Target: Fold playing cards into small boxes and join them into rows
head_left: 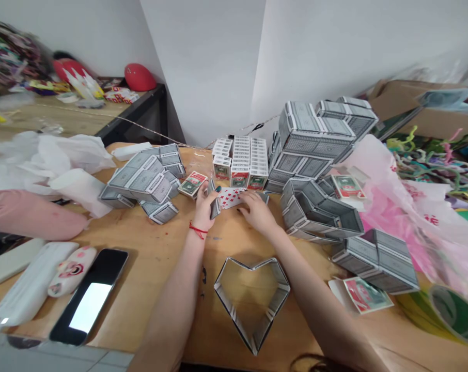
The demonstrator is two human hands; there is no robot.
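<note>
At the centre of the frame, the left hand (205, 207)'s grip is pinched on an upright card panel (215, 200); the right hand (258, 211) covers part of the red-diamond cards (230, 198), its grip unclear. The heart-shaped ring (227, 299), lower centre, looks assembled; the held panel seems unfinished. How panel and cards join is hidden; the cardboard box (406, 106), upper right, is cut off.
</note>
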